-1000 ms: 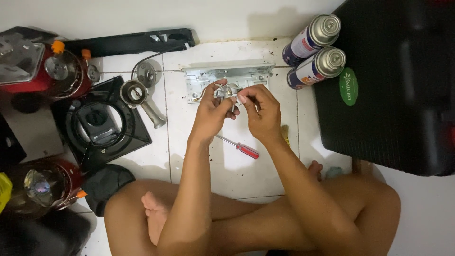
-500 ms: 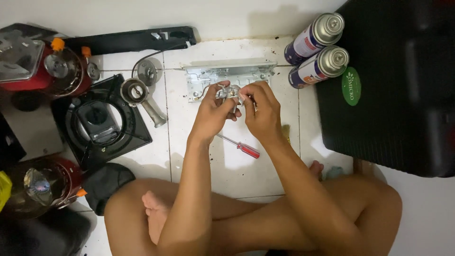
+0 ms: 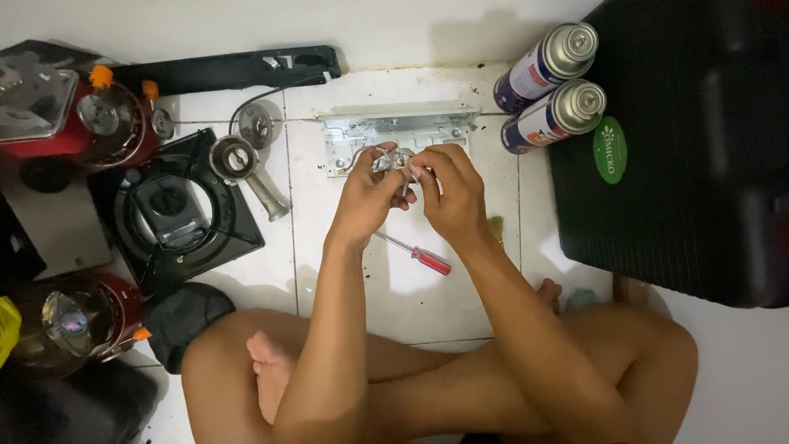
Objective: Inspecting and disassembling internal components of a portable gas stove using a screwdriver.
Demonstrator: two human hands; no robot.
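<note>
Both hands meet over the white tiled floor (image 3: pixel 419 304). My left hand (image 3: pixel 368 191) and my right hand (image 3: pixel 450 191) together grip a small silvery metal valve part (image 3: pixel 393 162) with a thin wire, held just above the floor. Behind it lies a long grey metal bracket plate (image 3: pixel 403 127). A red-handled screwdriver (image 3: pixel 413 253) rests on the tile below my wrists. My crossed legs fill the bottom of the view.
Two gas canisters (image 3: pixel 549 86) lie at the upper right beside a black case (image 3: pixel 682 148). At left are a black stove top plate (image 3: pixel 168 210), a metal burner tube (image 3: pixel 246 173), a black bar (image 3: pixel 226 70) and red stove parts (image 3: pixel 78 123).
Both hands keep the small metal part and have shifted slightly, fingers working on it. Nothing else has moved.
</note>
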